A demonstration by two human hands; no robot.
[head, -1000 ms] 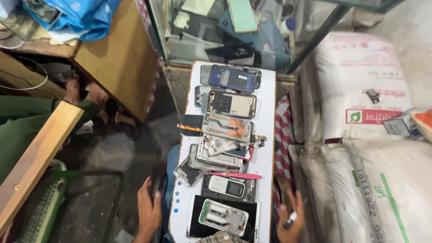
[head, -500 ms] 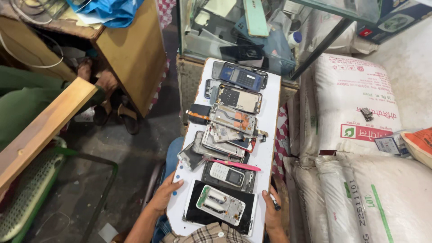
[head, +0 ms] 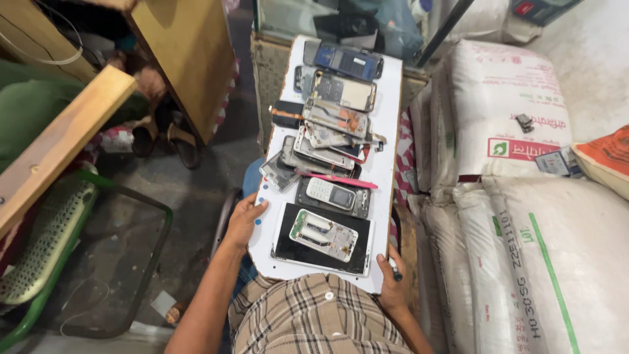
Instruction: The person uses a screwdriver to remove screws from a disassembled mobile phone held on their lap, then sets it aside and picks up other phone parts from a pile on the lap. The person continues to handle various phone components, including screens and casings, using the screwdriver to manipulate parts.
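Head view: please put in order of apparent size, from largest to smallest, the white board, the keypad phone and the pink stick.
1. white board, by far the largest; it carries the others.
2. and 3. pink stick and keypad phone: similar length, the stick much thinner, so I leave them unranked.

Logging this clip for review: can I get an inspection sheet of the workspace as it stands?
Surface: white board on the person's lap, gripped at both long edges.
Job's things: opened phone on a dark slab nearest the body; keypad phone above it; pink tool across the pile.
Clutter: stacked phone frames and screens up to the far end.
Hands: left hand grips the left edge; right hand grips the near right corner, holding a thin dark tool.
Cables: thin wire on the wooden furniture, upper left.
Surroundings: white sacks, green chair, sandals.
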